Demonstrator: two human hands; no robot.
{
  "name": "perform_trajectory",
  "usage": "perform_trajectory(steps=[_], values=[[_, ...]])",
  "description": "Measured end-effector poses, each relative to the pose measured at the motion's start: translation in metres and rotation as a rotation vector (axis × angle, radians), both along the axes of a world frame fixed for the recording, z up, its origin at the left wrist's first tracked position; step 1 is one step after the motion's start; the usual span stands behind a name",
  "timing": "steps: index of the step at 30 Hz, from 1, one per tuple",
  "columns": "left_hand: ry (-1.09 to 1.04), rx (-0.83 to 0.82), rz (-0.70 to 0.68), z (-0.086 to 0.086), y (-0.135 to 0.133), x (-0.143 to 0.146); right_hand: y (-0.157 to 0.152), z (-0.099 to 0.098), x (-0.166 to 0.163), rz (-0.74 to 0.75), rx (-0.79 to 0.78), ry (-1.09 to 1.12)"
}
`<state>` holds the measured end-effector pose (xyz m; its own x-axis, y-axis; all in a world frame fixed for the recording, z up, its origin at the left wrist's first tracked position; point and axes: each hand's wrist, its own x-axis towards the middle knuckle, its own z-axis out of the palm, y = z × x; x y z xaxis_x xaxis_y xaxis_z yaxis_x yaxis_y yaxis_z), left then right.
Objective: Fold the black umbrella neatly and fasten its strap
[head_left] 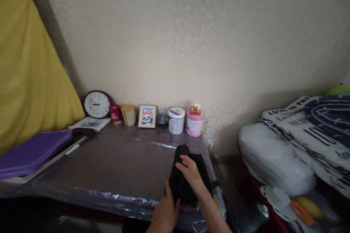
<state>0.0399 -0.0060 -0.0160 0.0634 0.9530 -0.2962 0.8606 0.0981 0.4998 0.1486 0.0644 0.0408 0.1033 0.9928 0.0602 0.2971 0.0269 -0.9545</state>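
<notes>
A folded black cloth item [197,189] lies at the right end of the table, near its front edge. Its exact kind does not show. My right hand [191,174] rests over the upper part of the cloth, thumb and forefinger apart. At the lower left corner of the cloth is my left hand [165,213], with the forefinger stretched along its left edge and the thumb spread away. The undersides of both hands are hidden.
Plastic covers the table [123,164]. Along the wall stand a clock [97,104], a red can [116,114], a panda picture frame [147,116], a white tub [176,122] and a pink tub [195,125]. Purple folders [35,153] lie left. Bedding [276,156] is piled right.
</notes>
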Motion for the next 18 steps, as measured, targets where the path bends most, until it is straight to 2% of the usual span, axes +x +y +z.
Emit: perform_trajectory(steps=[4,9,15,18], values=[[0.009,-0.008,-0.018,0.003,0.000,0.002,0.010,-0.015,-0.022,0.021,-0.034,-0.116],[0.000,-0.017,-0.014,0.006,-0.001,0.003,0.012,-0.026,-0.031,0.033,-0.033,-0.265],[-0.003,-0.005,-0.038,0.010,-0.004,0.000,0.011,-0.027,-0.029,0.060,-0.030,-0.391],[-0.097,0.018,-0.067,0.013,-0.011,-0.009,0.010,-0.023,-0.029,0.067,-0.059,-0.433]])
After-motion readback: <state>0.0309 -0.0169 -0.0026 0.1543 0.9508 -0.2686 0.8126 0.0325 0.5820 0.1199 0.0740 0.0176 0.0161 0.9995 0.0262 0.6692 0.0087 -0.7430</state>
